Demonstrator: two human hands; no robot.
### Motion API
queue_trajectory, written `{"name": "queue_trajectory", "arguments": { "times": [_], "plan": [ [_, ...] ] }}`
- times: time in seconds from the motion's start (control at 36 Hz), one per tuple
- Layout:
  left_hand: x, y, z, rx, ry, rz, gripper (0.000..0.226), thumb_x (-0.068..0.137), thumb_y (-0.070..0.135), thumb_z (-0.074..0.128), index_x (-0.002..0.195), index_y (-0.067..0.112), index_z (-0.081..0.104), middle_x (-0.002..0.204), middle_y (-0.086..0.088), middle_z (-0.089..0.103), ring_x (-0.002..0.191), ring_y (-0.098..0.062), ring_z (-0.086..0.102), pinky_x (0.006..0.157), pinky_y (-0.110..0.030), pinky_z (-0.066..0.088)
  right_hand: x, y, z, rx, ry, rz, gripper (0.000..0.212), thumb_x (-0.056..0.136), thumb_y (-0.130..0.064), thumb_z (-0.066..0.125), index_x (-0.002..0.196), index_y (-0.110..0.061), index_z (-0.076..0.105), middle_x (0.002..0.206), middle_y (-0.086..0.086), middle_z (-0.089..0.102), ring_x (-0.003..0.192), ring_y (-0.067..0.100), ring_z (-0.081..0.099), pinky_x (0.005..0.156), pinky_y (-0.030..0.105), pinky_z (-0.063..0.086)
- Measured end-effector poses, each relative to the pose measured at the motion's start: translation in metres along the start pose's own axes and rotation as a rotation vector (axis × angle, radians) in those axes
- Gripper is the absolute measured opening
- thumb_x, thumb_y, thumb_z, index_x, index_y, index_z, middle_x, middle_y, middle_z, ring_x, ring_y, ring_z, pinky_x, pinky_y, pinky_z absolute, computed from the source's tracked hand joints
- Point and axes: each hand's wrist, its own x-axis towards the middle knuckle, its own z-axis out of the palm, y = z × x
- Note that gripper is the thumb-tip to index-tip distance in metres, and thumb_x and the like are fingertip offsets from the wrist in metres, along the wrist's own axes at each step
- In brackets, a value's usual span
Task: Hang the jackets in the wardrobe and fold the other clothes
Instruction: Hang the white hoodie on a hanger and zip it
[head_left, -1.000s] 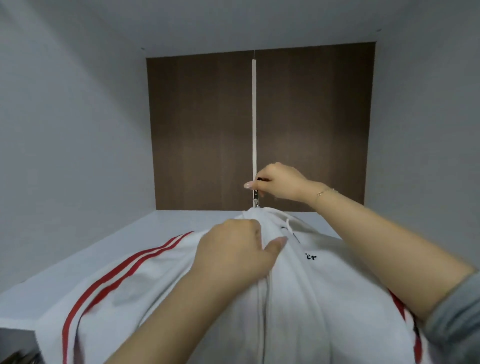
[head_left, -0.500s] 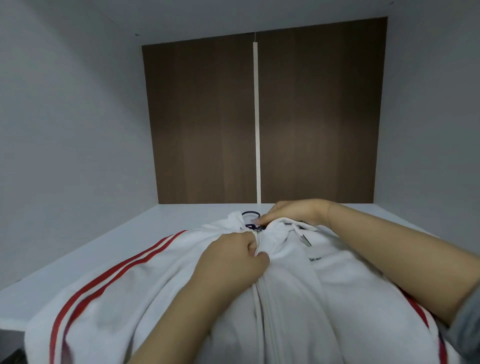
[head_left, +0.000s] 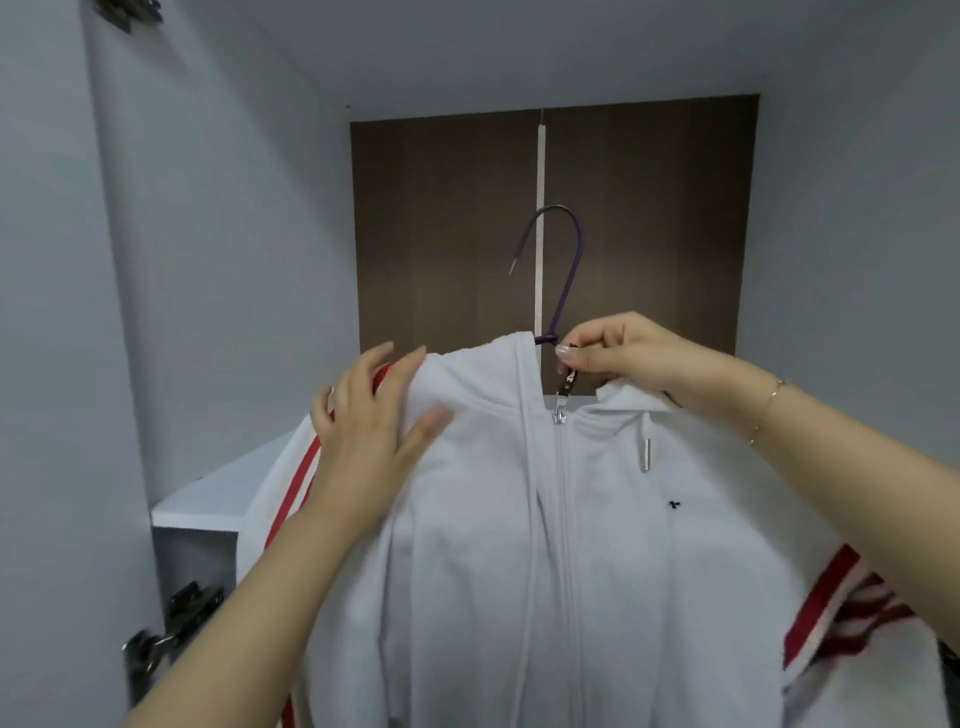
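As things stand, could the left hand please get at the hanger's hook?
Probably yes: the left hand lies open on the jacket shoulder, holding nothing, and the hook stands bare above the collar with nothing between them.

The scene was lit softly and evenly, with a cool grey-blue cast and no hard glare. Light appeared to come from behind and above the viewer, falling full on the white jacket (head_left: 571, 519), which was the brightest area. The brown back panel (head_left: 447, 234) of the wardrobe was darker, with a faint paler patch near its middle. The upper corners and the lower left edge fell into dim shadow. The wide-angle lens bent the side walls outward and stretched both forearms near the bottom edge. Detail was slightly soft throughout, and the left hand (head_left: 374, 415) showed mild motion blur at the fingertips.
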Motion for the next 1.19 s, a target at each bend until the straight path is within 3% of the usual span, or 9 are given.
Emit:
{"name": "queue_trajectory", "arguments": {
  "times": [0.08, 0.14, 0.25, 0.36, 0.56, 0.67, 0.81, 0.92, 1.19],
  "plan": [
    [-0.005, 0.007, -0.02, -0.065, -0.094, 0.08, 0.052, 0.09, 0.065, 0.035, 0.131, 0.037, 0.049, 0.125, 0.013, 0.051, 0.12, -0.006, 0.043, 0.113, -0.038, 0.014, -0.026, -0.028, 0.011, -0.029, -0.06, -0.056, 0.018, 0.082, -0.027, 0.069, 0.084, -0.009, 0.072, 0.068, 0.0, 0.063, 0.064, 0.007, 0.052, 0.062, 0.016, 0.041],
    [-0.011, 0.015, -0.035, -0.149, -0.161, 0.121, 0.037, 0.092, 0.066, 0.037, 0.093, 0.034, 0.057, 0.086, 0.02, 0.056, 0.083, 0.002, 0.05, 0.091, -0.032, 0.036, -0.042, -0.041, 0.025, -0.075, -0.105, -0.081, 0.025, 0.079, -0.031, 0.069, 0.083, -0.006, 0.07, 0.059, 0.001, 0.053, 0.053, 0.006, 0.04, 0.053, 0.016, 0.034],
    [-0.038, 0.023, -0.061, -0.358, -0.274, 0.098, 0.05, 0.09, 0.063, 0.045, 0.076, 0.015, 0.052, 0.063, 0.002, 0.042, 0.058, -0.009, 0.04, 0.06, -0.034, 0.033, -0.072, -0.055, 0.056, -0.157, -0.108, -0.098, 0.043, 0.077, -0.04, 0.069, 0.089, 0.001, 0.066, 0.071, 0.022, 0.052, 0.074, 0.023, 0.035, 0.069, 0.037, 0.027],
    [-0.078, 0.017, -0.088, -0.506, -0.261, 0.021, 0.051, 0.083, 0.066, 0.045, 0.07, 0.016, 0.049, 0.06, 0.006, 0.039, 0.06, -0.012, 0.04, 0.062, -0.035, 0.03, -0.104, -0.073, 0.082, -0.275, -0.039, -0.123, 0.037, 0.078, -0.044, 0.069, 0.086, -0.007, 0.069, 0.074, 0.015, 0.058, 0.068, 0.019, 0.046, 0.068, 0.032, 0.04],
    [-0.131, -0.006, -0.123, -0.597, -0.263, -0.058, 0.051, 0.077, 0.069, 0.049, 0.083, 0.02, 0.063, 0.063, 0.003, 0.05, 0.062, -0.014, 0.047, 0.065, -0.036, 0.035, -0.192, -0.073, 0.119, -0.425, 0.165, 0.013, 0.047, 0.096, -0.051, 0.036, 0.121, -0.023, 0.064, 0.115, -0.011, 0.063, 0.11, -0.001, 0.055, 0.097, 0.017, 0.039],
    [-0.166, -0.004, -0.128, -0.575, -0.335, -0.118, 0.041, 0.077, 0.068, 0.05, 0.09, 0.033, 0.068, 0.076, 0.009, 0.067, 0.074, -0.009, 0.062, 0.075, -0.039, 0.049, -0.237, -0.06, 0.15, -0.275, 0.095, 0.1, 0.036, 0.093, -0.05, 0.045, 0.11, -0.028, 0.068, 0.108, -0.015, 0.068, 0.103, 0.004, 0.062, 0.09, 0.018, 0.045],
    [-0.213, 0.005, -0.115, -0.593, -0.444, -0.128, 0.015, 0.09, 0.046, 0.061, 0.078, 0.041, 0.068, 0.084, 0.021, 0.067, 0.083, 0.0, 0.061, 0.076, -0.031, 0.047, -0.27, -0.04, 0.199, -0.26, 0.046, 0.172, 0.028, 0.092, -0.05, 0.051, 0.072, -0.035, 0.064, 0.059, -0.016, 0.051, 0.055, 0.001, 0.043, 0.056, 0.016, 0.032],
    [-0.243, 0.009, -0.102, -0.623, -0.502, -0.121, 0.014, 0.093, 0.032, 0.062, 0.082, 0.04, 0.065, 0.083, 0.016, 0.063, 0.083, -0.004, 0.06, 0.073, -0.024, 0.043, -0.297, -0.025, 0.218, -0.192, 0.078, 0.233, 0.047, 0.095, -0.04, 0.053, 0.059, -0.012, 0.044, 0.057, -0.008, 0.03, 0.053, 0.007, 0.03, 0.055, 0.021, 0.028],
    [-0.277, 0.01, -0.043, -0.489, -0.714, -0.216, 0.013, 0.092, 0.037, 0.063, 0.104, 0.038, 0.058, 0.109, 0.017, 0.052, 0.111, -0.008, 0.045, 0.102, -0.032, 0.021, -0.36, -0.012, 0.24, -0.435, 0.395, 0.559, 0.054, 0.094, -0.047, 0.055, 0.045, -0.029, 0.043, 0.046, -0.006, 0.026, 0.048, 0.009, 0.026, 0.051, 0.026, 0.024]
  ]
}}
